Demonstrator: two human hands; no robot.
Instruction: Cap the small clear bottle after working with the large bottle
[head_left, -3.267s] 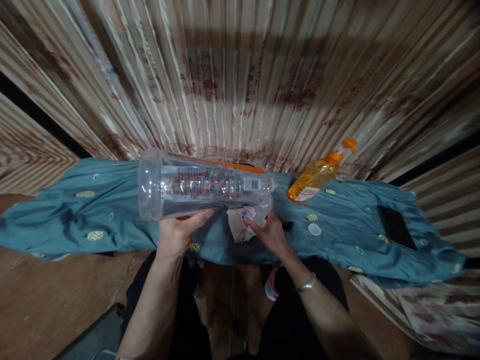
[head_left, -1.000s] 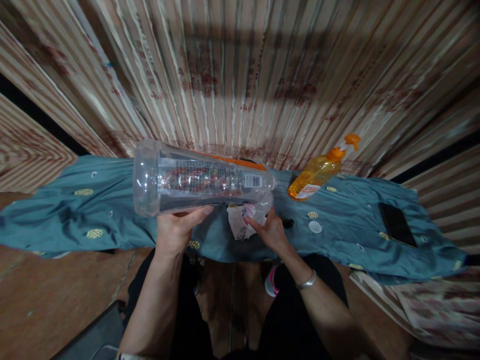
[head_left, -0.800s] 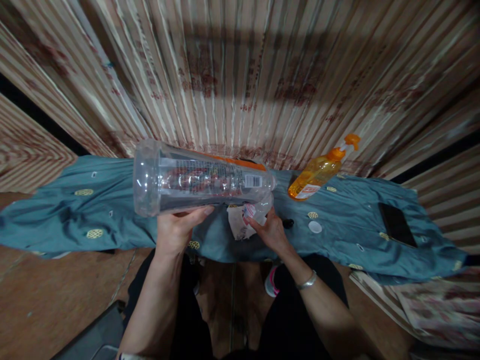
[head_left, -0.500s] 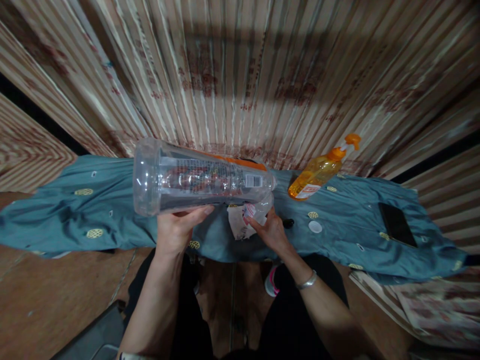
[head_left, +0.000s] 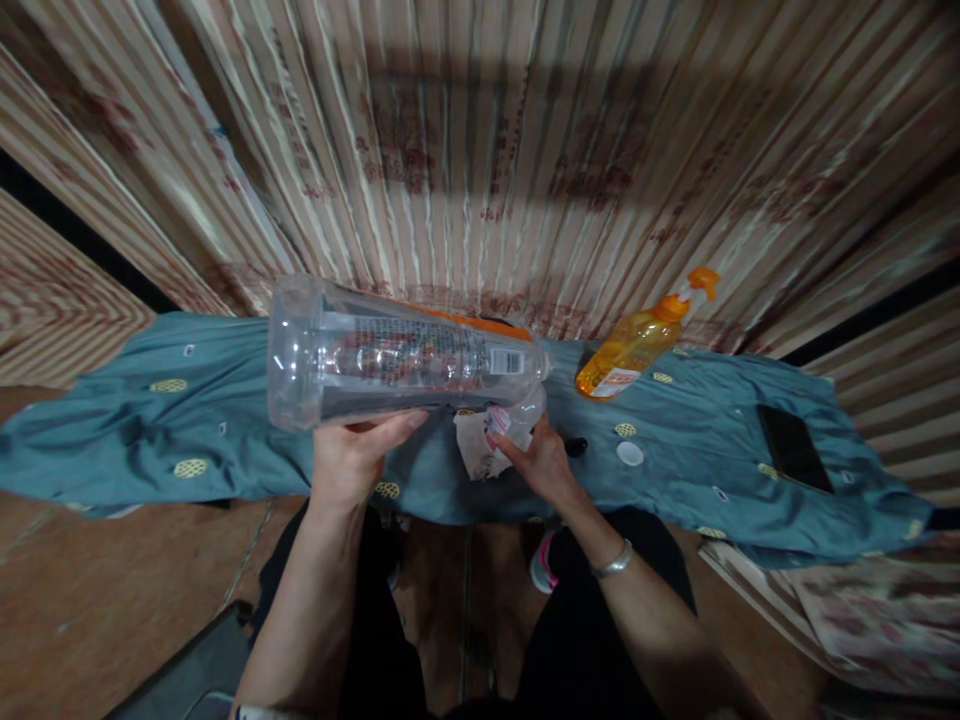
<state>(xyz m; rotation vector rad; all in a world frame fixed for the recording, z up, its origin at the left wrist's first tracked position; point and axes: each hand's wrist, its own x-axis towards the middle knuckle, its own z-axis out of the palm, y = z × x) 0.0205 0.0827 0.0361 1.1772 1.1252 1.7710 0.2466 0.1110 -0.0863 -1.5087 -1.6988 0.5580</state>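
Note:
A large clear plastic bottle [head_left: 405, 355] with a printed label and barcode lies nearly level, its neck to the right. My left hand [head_left: 352, 455] grips it from below near its wide base, the thumb along the near side. Under the neck, my right hand [head_left: 540, 458] is closed around a small clear bottle [head_left: 525, 408], whose upper end is near the large bottle's mouth. Whether the two mouths touch, I cannot tell. A pale piece of label or paper [head_left: 480, 450] hangs by the small bottle, left of my right fingers.
Amber liquid fills part of a pump bottle [head_left: 626, 345] with an orange head, to the right. Nearby on the teal patterned cloth [head_left: 240, 400] are a white round cap [head_left: 630, 454], a small black object [head_left: 576, 447] and a dark phone [head_left: 793, 448]. A pleated curtain [head_left: 465, 150] hangs behind.
Almost nothing differs. Both hands keep their grip, and the two bottles hold practically the same position and tilt.

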